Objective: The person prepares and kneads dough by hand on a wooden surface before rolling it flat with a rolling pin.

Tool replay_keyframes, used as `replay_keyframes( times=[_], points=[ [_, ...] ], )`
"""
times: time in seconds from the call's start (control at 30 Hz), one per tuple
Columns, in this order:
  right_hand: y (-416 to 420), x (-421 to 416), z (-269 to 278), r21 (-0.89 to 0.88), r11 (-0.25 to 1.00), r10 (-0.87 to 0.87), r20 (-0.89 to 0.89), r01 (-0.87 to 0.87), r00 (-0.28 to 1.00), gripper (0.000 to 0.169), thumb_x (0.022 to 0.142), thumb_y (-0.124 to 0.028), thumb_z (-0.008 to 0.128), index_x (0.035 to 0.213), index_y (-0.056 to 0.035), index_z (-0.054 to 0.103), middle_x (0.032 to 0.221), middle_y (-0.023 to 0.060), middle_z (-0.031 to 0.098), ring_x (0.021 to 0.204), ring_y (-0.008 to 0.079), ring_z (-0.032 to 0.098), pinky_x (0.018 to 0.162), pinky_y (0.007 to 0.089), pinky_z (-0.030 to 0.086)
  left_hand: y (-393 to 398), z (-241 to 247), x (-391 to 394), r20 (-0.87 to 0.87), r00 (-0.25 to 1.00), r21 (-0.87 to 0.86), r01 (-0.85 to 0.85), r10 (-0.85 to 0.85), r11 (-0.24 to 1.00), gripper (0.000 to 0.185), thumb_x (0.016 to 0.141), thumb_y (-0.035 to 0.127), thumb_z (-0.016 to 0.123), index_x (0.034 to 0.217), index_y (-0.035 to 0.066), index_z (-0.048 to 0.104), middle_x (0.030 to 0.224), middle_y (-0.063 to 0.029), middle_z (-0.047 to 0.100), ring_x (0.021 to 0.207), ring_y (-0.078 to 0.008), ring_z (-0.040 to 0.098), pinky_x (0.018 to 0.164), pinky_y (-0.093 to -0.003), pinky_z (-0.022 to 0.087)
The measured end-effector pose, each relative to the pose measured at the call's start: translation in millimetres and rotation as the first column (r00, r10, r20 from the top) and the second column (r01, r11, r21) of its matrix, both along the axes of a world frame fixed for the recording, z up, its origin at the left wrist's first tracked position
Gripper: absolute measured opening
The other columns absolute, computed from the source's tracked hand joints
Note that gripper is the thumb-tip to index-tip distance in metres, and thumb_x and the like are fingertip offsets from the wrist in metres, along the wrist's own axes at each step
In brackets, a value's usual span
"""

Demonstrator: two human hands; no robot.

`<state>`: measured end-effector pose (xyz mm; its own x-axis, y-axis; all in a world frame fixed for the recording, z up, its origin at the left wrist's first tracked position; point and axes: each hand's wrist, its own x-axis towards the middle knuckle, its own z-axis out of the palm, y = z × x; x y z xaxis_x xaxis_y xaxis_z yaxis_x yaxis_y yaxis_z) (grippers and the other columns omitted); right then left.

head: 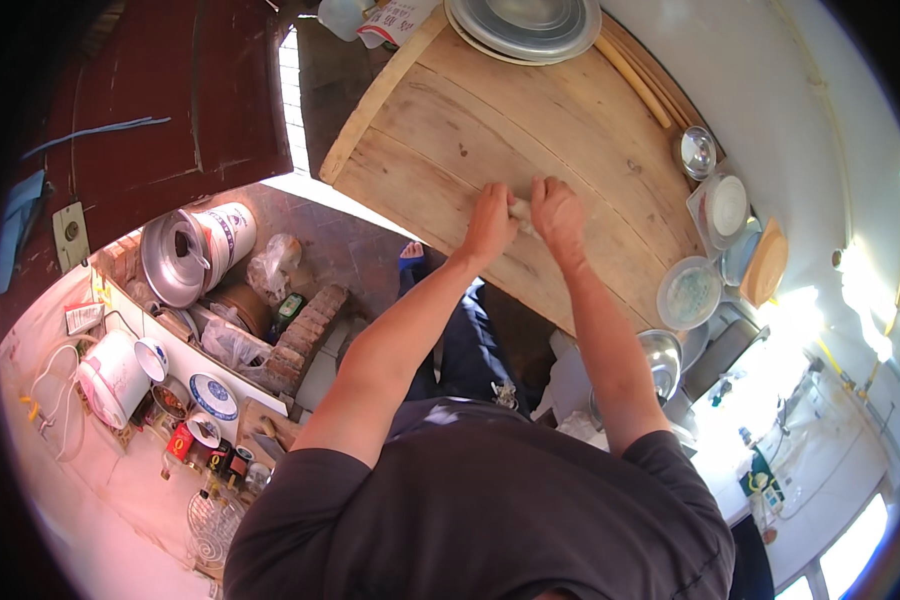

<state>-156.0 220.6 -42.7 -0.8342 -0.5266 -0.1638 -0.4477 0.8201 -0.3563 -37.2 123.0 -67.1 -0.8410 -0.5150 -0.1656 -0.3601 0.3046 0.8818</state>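
Over the near part of a wooden board tabletop (495,120), both arms reach forward with the hands close together. A short, pale, dough-like piece (522,213) spans the gap between them. One end disappears into my left hand (490,223), whose fingers curl around it. My right hand (559,214) is closed over the other end, its knuckles facing up. The fingers cover most of the piece, so its full shape is hidden.
Stacked metal lids (529,26) lie at the table's far end. Wooden rolling pins (634,82) rest along the wall side. A steel bowl (696,153) and a plastic bowl (688,292) sit by the right edge. A dark red door (232,97) stands at left, near a white bucket (229,232).
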Motion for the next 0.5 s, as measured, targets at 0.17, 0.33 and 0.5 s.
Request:
replay_keyframes(
  times=[0.17, 0.33, 0.5],
  points=[
    [3, 35, -6, -0.08, 0.997, -0.006, -0.2, -0.01, 0.98, 0.022, 0.098, -0.031, 0.062, 0.1, -0.0119, 0.073, 0.106, 0.0154, 0.067, 0.1, 0.0384, 0.062, 0.088, 0.0517, 0.048, -3, 4, 24, -0.08, 0.994, 0.07, 0.083, -0.078, 0.994, 0.043, 0.072, -0.004, 0.077, 0.108, 0.0, 0.055, 0.109, -0.0233, 0.061, 0.108, -0.0457, 0.06, 0.09, -0.0485, 0.051],
    [-16, 23, -11, -0.017, 1.0, -0.015, -0.226, 0.011, 0.974, 0.019, 0.097, -0.03, 0.062, 0.104, -0.0141, 0.071, 0.112, 0.0123, 0.062, 0.105, 0.0352, 0.058, 0.092, 0.0506, 0.044, -34, 10, 7, 0.027, 0.973, 0.093, 0.224, -0.227, 0.97, 0.047, 0.075, 0.005, 0.084, 0.113, 0.0, 0.056, 0.112, -0.0239, 0.066, 0.11, -0.0439, 0.064, 0.093, -0.0478, 0.053],
    [-30, -6, -20, 0.001, 0.999, -0.045, -0.202, 0.046, 0.978, 0.019, 0.098, -0.031, 0.062, 0.103, -0.0137, 0.068, 0.115, 0.0126, 0.06, 0.106, 0.0356, 0.056, 0.091, 0.0507, 0.043, -51, 14, -25, 0.104, 0.976, 0.053, 0.189, -0.193, 0.981, 0.042, 0.081, 0.018, 0.083, 0.113, -0.002, 0.064, 0.109, -0.0249, 0.07, 0.105, -0.0445, 0.067, 0.089, -0.0488, 0.054]
  ],
)
